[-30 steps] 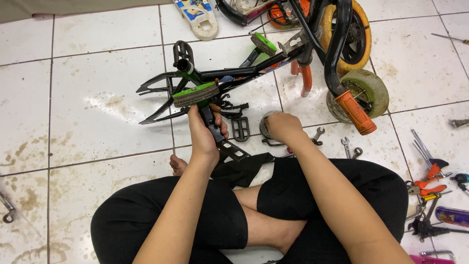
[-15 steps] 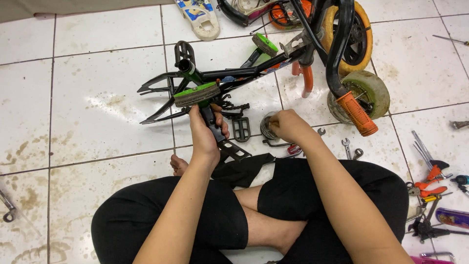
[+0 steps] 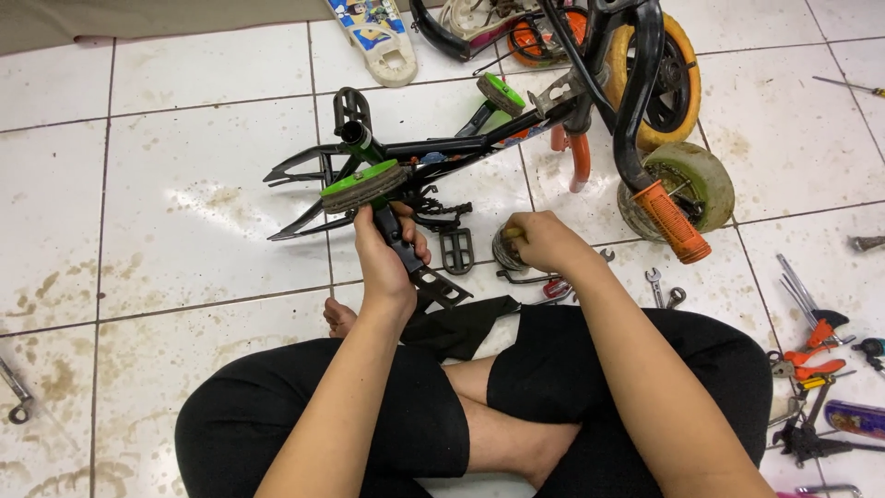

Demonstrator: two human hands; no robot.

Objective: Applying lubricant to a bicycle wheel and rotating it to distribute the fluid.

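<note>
I sit cross-legged on a tiled floor before a small black bicycle frame (image 3: 461, 146) lying on its side. My left hand (image 3: 385, 260) grips a black crank arm (image 3: 406, 254) just under a green pedal (image 3: 361, 184); a black pedal (image 3: 442, 289) sits at the crank's lower end. My right hand (image 3: 546, 242) is curled, its fingertips pinched over the rim of a small round tin (image 3: 506, 251) on the floor. A loose black pedal (image 3: 457, 251) lies between my hands. A second green pedal (image 3: 501, 93) sticks up farther back.
An orange handlebar grip (image 3: 671, 221), a small worn wheel (image 3: 696, 175) and a yellow wheel (image 3: 680, 83) lie to the right. Wrenches (image 3: 660, 288) are by my right knee. Pliers and other tools (image 3: 811, 346) are at far right, and a spanner (image 3: 15, 395) at far left.
My right hand has shifted slightly to the right, uncovering the round tin. The left hand keeps its grip on the crank arm.
</note>
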